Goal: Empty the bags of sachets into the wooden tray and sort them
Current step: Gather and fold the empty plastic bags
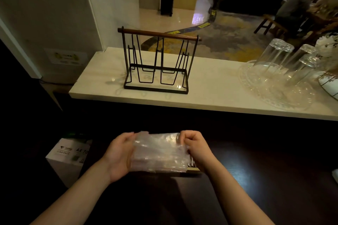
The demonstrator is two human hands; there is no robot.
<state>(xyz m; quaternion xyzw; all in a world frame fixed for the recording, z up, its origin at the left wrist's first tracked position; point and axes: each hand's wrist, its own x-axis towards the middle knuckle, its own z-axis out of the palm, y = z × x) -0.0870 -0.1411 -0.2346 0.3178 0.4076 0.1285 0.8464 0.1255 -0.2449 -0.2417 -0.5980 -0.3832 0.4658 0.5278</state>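
A clear plastic bag [159,151] is stretched between both hands over a dark table. My left hand [119,153] grips its left top corner and my right hand [195,147] pinches its right top corner. What the bag holds is too blurred to tell. Under the bag's lower right edge a strip of the wooden tray [193,168] shows, with dark-striped sachets in it; most of the tray is hidden behind the bag.
A white marble counter [210,86] runs beyond the table. On it stand a black wire rack with a wooden handle [157,64] and a glass tray with upturned glasses [281,71]. A white A4 paper box [69,153] sits low at the left.
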